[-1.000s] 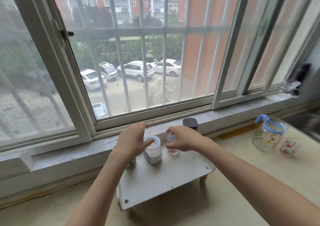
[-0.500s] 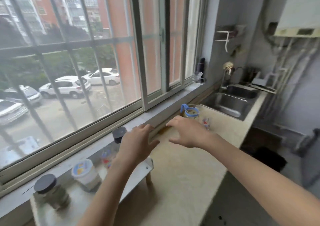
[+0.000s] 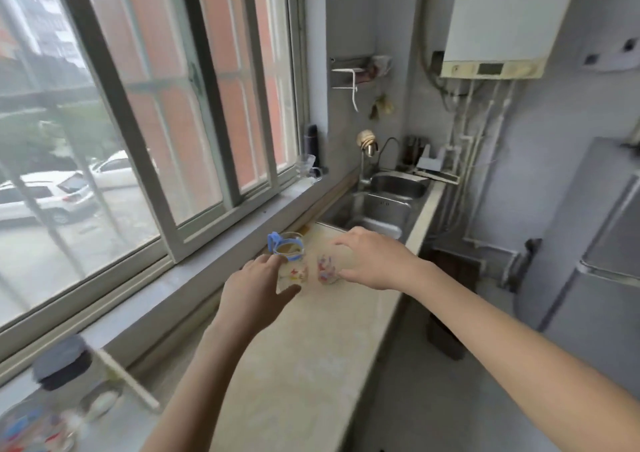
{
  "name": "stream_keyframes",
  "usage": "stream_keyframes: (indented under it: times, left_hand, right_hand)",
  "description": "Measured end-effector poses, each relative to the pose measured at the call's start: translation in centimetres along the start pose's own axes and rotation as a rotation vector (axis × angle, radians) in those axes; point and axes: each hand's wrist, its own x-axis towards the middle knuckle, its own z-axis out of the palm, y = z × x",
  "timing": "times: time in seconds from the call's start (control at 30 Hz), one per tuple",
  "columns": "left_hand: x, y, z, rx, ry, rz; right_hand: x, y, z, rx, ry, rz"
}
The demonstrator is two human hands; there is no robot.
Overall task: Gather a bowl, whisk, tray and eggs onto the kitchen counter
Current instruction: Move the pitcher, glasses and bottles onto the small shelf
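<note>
No bowl, whisk, tray or eggs show in this view. The beige kitchen counter point(image 3: 311, 358) runs from the lower left toward the sink. My left hand point(image 3: 258, 290) hovers over the counter with fingers spread, just short of a glass pitcher with a blue lid point(image 3: 289, 255). My right hand point(image 3: 375, 262) is stretched out with fingers apart, right beside a small patterned glass point(image 3: 327, 268). Neither hand holds anything.
A steel sink point(image 3: 377, 209) with a tap lies at the counter's far end. A white rack point(image 3: 114, 375) with a dark-lidded jar point(image 3: 65, 368) sits at the lower left under the window. A water heater point(image 3: 502, 18) hangs on the wall; a grey fridge point(image 3: 595, 271) stands right.
My view has swung right, from the rack by the window to the counter's far end. Both hands left the jars on the rack and moved toward the pitcher and glass.
</note>
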Motion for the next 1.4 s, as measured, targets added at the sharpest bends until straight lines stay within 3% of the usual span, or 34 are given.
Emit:
stream_keyframes:
  times: [0.3, 0.83, 1.17, 1.4]
  left_hand:
    - [8.4, 1.5, 5.5, -0.017, -0.015, -0.143]
    - [20.7, -7.6, 16.8, -0.129, -0.105, -0.358]
    - [22.8, -12.0, 25.0, -0.558, -0.243, -0.541]
    - [23.9, -11.7, 28.9, -1.021, -0.11, -0.651]
  right_hand:
    - [6.8, 10.4, 1.5, 0.023, -0.049, 0.006]
    - [25.1, 16.5, 11.2, 0.084, -0.23, -0.047]
    - [32.9, 16.7, 20.5, 0.153, -0.494, -0.024]
    - [34.1, 16.9, 25.0, 0.165, -0.556, -0.012]
